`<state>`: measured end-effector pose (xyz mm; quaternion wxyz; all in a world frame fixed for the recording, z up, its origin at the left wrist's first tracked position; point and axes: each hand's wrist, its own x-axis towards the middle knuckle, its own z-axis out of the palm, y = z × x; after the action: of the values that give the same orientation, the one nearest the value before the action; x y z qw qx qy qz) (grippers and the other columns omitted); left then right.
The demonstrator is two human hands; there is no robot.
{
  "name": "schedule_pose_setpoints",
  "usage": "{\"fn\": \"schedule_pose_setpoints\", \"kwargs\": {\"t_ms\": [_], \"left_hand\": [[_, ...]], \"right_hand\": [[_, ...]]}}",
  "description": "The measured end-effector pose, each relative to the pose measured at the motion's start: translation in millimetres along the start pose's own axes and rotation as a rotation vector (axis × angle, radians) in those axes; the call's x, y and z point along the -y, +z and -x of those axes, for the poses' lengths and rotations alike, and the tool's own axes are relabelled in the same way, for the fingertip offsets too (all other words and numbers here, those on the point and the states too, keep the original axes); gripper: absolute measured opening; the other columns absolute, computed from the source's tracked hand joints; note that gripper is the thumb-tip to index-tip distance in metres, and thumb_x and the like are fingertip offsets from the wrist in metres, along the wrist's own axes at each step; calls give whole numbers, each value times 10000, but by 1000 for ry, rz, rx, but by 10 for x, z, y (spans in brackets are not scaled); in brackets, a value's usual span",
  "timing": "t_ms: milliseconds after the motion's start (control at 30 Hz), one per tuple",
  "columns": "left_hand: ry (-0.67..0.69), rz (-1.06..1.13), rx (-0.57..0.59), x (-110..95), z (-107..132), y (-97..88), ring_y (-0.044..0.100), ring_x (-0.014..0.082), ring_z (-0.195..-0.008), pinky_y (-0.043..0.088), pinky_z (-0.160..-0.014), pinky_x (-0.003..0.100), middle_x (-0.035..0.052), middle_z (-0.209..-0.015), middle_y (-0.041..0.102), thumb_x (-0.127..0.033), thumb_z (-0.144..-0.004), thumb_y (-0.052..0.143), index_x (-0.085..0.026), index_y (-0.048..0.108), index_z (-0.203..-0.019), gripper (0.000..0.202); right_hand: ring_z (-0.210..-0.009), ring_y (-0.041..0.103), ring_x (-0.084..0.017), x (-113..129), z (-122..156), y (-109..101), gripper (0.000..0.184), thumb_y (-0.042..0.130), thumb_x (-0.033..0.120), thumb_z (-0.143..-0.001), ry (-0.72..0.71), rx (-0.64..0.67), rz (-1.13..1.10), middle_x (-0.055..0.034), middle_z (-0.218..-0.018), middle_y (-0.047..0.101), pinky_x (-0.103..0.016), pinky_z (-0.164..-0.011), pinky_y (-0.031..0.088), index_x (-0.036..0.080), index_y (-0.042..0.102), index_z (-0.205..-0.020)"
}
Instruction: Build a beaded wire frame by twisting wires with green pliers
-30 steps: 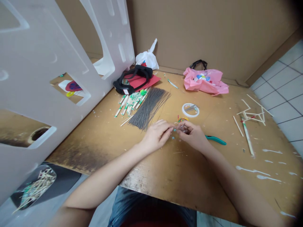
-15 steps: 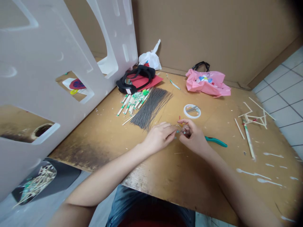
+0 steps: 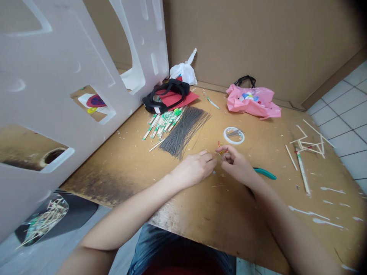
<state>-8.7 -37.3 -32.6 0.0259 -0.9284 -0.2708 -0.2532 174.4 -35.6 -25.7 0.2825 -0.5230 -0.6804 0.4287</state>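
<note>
Brown wall [image 3: 243, 42], white cut-out panel [image 3: 64, 65] at left, worn wooden tabletop [image 3: 192, 210], pale tiles [image 3: 348, 110] at right

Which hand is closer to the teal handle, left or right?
Right. The right hand is just left of the teal handle, its wrist by the handle's near end; the left hand is farther left, on the right hand's other side.

Two hands [image 3: 196, 168] [image 3: 237, 165], one white ring [image 3: 225, 136], one pink bag [image 3: 266, 101].
</note>
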Motion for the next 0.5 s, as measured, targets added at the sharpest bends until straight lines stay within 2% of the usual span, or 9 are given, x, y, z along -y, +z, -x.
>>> {"fn": "schedule_pose_setpoints", "kwargs": {"t_ms": [133,233,333,500], "left_hand": [[36,89,4,4,0,8,547,150,-739,482,-679,265,61,-763,605,-180,-925,408,-125,602,-835,221],[-64,182,-63,17,0,53,561,139,-744,474,-682,248,56,-779,624,-183,-922,421,-123,618,-883,210],[-152,218,-113,17,0,105,561,136,-723,466,-665,243,49,-759,625,-179,-918,421,-127,629,-906,215],[-202,219,-109,3,-1,130,562,137,-732,465,-674,246,50,-760,621,-167,-914,417,-132,640,-920,226]], "right_hand": [[-446,295,-75,-18,-44,-108,283,507,239,-658,111,72,-115,118,-524,356,-224,-463,240,214,448,-934],[-431,267,-68,-34,-52,-122,272,511,255,-667,132,97,-174,125,-520,350,-220,-455,231,223,426,-923],[-443,284,-74,-31,-39,-84,281,505,236,-671,92,78,-140,123,-523,348,-223,-465,242,225,413,-937],[-477,367,-97,2,12,26,347,499,183,-657,-10,-48,34,119,-520,340,-237,-509,284,222,421,-993]]}}
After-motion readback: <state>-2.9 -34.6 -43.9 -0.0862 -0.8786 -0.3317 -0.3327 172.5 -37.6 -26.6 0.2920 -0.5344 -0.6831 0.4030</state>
